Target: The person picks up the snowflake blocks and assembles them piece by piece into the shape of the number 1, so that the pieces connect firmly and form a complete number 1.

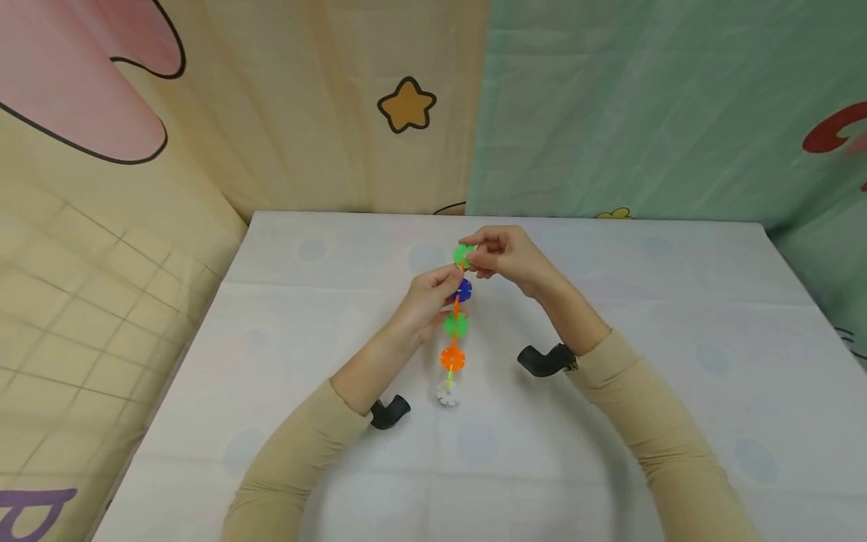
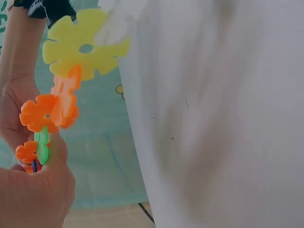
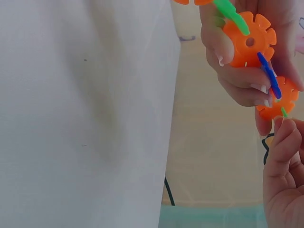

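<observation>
A chain of notched plastic snowflake discs runs down the middle of the head view, with discs slotted in crosswise. My left hand [image 1: 428, 299] grips its upper part near the blue disc [image 1: 463, 290]. At the top end, my right hand [image 1: 509, 257] pinches a green disc [image 1: 463, 254], seen edge-on beside an orange disc [image 3: 280, 99] in the right wrist view. Lower down come another green disc [image 1: 457, 325], an orange disc [image 1: 452, 360], a yellow disc [image 2: 85, 47] and a white disc [image 1: 447, 394] at the near end. Fingers partly hide the upper joints.
A white-covered table [image 1: 528, 467] lies below both hands. Printed curtains [image 1: 325, 105] hang behind its far edge and at the sides. Black wrist-mounted pieces [image 1: 542, 361] stick out from both sleeves.
</observation>
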